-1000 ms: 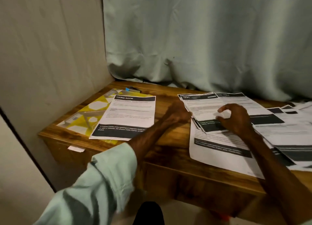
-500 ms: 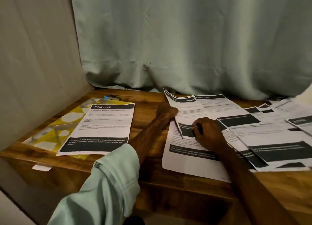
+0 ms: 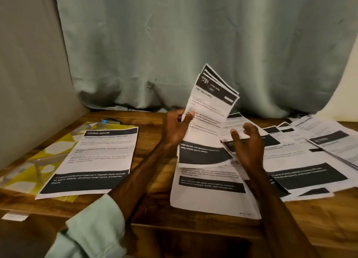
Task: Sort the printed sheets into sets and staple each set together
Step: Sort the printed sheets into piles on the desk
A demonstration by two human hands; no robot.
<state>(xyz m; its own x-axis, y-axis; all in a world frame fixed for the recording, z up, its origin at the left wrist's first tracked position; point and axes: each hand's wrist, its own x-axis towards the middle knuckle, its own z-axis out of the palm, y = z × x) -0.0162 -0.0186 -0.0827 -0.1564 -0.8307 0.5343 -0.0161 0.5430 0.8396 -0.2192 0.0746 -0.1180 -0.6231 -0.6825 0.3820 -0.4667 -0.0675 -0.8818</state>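
Note:
My left hand [image 3: 177, 128] grips a small stack of printed sheets [image 3: 208, 118] by its left edge and holds it tilted upright above the table. The top sheet has a black header reading "LIVING ROOM". My right hand [image 3: 247, 145] hovers just right of the stack with fingers spread and loosely curved, holding nothing. More printed sheets [image 3: 302, 157] lie fanned and overlapping on the right of the wooden table [image 3: 153, 182]. One sheet [image 3: 211, 191] lies flat below the lifted stack. A single "LIVING ROOM" sheet [image 3: 93, 160] lies at the left. A stapler [image 3: 112, 120] with a blue end rests at the back left.
A yellow patterned plastic folder [image 3: 38, 164] lies under the left sheet. A pale green curtain [image 3: 193, 44] hangs behind the table and a beige wall panel [image 3: 29, 73] closes the left side. A small white label [image 3: 14, 217] sticks to the table's front edge.
My left hand has lifted the stack of sheets off the table and tilted it upright. My right hand has left the papers and now hovers open beside the stack.

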